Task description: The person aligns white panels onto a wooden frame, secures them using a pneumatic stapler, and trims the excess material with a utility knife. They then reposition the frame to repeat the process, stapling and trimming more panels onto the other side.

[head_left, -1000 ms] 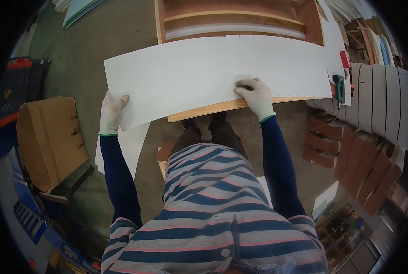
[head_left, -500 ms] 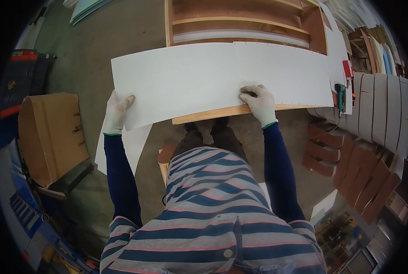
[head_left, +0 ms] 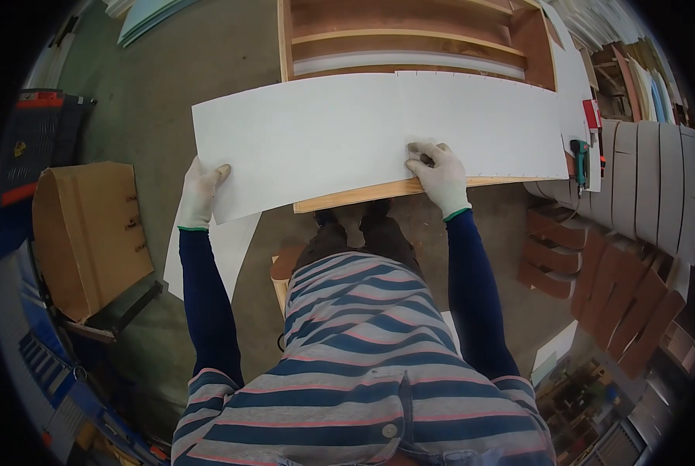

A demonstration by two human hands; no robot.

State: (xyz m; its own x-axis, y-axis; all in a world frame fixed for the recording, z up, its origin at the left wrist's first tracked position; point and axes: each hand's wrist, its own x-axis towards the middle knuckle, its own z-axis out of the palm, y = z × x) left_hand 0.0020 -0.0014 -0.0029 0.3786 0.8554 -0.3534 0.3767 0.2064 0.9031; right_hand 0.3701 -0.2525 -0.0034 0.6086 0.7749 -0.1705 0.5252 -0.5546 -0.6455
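Note:
A white sheet (head_left: 308, 132) stretches across in front of me, its left part sticking out beyond the wooden frame (head_left: 355, 196) under it. My left hand (head_left: 201, 190), in a pale glove, is closed on the sheet's lower left corner, thumb on top. Near the middle of the sheet, at a faint seam, my gloved right hand (head_left: 442, 175) rests with thumb and fingers curled together; whether something small is between them is hidden. To the right of the seam, small dark marks run along the sheet's edges.
Beyond the sheet stands a brown wooden shelf frame (head_left: 409, 39). A green power tool (head_left: 580, 161) lies at the right end, near curved grey panels (head_left: 649, 167). Brown curved boards (head_left: 627, 311) are lower right. A cardboard box (head_left: 95, 233) stands at left.
The sheet's left end has dropped slightly, with my left hand on it. My right hand has shifted a little to the left, its fingers still curled.

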